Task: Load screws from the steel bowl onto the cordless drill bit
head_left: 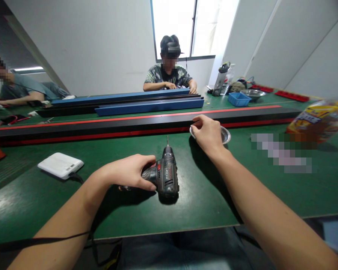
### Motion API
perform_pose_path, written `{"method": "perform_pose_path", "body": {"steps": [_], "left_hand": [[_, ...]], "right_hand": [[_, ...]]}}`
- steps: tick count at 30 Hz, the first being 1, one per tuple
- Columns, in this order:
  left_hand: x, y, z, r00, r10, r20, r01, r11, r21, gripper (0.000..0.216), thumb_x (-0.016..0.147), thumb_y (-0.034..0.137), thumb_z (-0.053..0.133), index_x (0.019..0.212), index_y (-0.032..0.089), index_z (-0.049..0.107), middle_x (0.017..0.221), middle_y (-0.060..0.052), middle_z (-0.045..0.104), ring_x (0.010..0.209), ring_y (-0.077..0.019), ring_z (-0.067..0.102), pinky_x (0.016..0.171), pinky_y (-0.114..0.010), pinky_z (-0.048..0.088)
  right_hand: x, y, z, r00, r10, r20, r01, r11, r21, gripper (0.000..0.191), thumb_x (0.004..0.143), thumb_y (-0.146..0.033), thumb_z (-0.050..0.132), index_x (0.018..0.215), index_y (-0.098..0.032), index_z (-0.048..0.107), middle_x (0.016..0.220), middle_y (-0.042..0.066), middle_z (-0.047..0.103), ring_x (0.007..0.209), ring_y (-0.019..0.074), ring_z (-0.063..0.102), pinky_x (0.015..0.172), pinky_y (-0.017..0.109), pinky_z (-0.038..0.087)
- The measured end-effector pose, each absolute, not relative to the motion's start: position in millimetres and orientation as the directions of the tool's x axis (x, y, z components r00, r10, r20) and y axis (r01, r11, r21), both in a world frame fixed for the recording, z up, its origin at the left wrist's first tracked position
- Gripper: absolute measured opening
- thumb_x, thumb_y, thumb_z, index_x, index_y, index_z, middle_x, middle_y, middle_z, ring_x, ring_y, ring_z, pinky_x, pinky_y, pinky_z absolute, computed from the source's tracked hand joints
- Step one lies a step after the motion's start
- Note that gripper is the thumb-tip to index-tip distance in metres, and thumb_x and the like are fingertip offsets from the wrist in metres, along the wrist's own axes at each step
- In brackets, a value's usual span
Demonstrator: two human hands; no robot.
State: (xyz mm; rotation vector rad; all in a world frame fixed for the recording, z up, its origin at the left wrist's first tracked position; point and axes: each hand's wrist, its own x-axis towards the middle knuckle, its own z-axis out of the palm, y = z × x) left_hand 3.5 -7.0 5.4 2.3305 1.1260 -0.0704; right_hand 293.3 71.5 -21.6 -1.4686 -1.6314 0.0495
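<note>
A black cordless drill lies on its side on the green table, its thin bit pointing away from me. My left hand is wrapped round the drill's grip, thumb on the near side. Over a small metal bowl is my right hand, with its fingers bent and drawn together at the bowl's left side. Whatever those fingertips may hold is hidden. Just beyond both hands, a long black bar with red edges runs across the table.
A white power bank with a black cable lies left. Blue profiles lie beyond the bar, before a seated person. Another person sits far left. On the right are a snack bag, a blue basket and bottles.
</note>
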Motion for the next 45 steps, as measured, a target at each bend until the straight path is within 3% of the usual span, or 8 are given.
{"method": "perform_pose_path", "body": {"steps": [7,13,19,24,31,45], "left_hand": [[5,-8,6,0.655,0.700,-0.283,0.736,-0.508,0.448,0.054,0.070,0.054,0.082,0.110,0.023,0.062,0.097,0.000,0.069,0.085,-0.0210,0.065,0.070,-0.028,0.045],[6,-12,13,0.671,0.658,-0.340,0.729,-0.504,0.463,0.057,0.067,0.051,0.084,0.112,0.023,0.064,0.100,0.001,0.071,0.085,-0.0205,0.065,0.072,-0.027,0.047],[7,-15,18,0.684,0.631,-0.366,0.724,-0.523,0.451,0.067,0.065,0.055,0.083,0.120,0.022,0.065,0.104,-0.002,0.073,0.088,-0.0225,0.067,0.076,-0.027,0.051],[8,-16,19,0.681,0.629,-0.375,0.727,-0.518,0.451,0.069,0.065,0.055,0.083,0.122,0.021,0.065,0.103,-0.003,0.073,0.088,-0.0231,0.068,0.076,-0.027,0.051],[8,-16,21,0.677,0.621,-0.396,0.732,-0.510,0.452,0.073,0.063,0.055,0.084,0.126,0.022,0.064,0.106,-0.003,0.074,0.089,-0.0238,0.068,0.075,-0.028,0.051],[7,-16,18,0.685,0.622,-0.379,0.721,-0.507,0.473,0.075,0.063,0.055,0.084,0.128,0.022,0.065,0.107,-0.004,0.074,0.091,-0.0250,0.069,0.078,-0.029,0.052]], "right_hand": [[258,61,-34,0.067,0.856,0.512,0.448,0.433,-0.782,0.021,0.087,-0.017,0.073,0.108,-0.018,0.075,0.097,0.008,0.081,0.091,0.0237,0.078,0.088,0.038,0.063],[242,62,-53,0.035,0.908,0.417,0.288,0.391,-0.874,0.017,0.082,-0.016,0.077,0.099,-0.018,0.073,0.091,0.006,0.080,0.087,0.0214,0.078,0.085,0.036,0.064],[243,74,-66,0.057,0.914,0.401,0.288,0.370,-0.883,0.013,0.081,-0.015,0.076,0.092,-0.017,0.070,0.085,0.005,0.077,0.080,0.0202,0.077,0.076,0.033,0.062],[241,78,-69,0.079,0.897,0.435,0.375,0.377,-0.847,0.016,0.082,-0.016,0.077,0.097,-0.017,0.073,0.084,0.004,0.079,0.082,0.0205,0.077,0.079,0.033,0.059],[238,78,-72,0.075,0.925,0.374,0.401,0.315,-0.860,0.015,0.082,-0.015,0.078,0.096,-0.017,0.073,0.081,0.005,0.079,0.080,0.0209,0.077,0.080,0.033,0.059],[239,87,-81,0.014,0.949,0.315,0.299,0.296,-0.907,0.021,0.084,-0.013,0.076,0.105,-0.015,0.074,0.085,0.007,0.080,0.077,0.0204,0.078,0.076,0.033,0.062]]}}
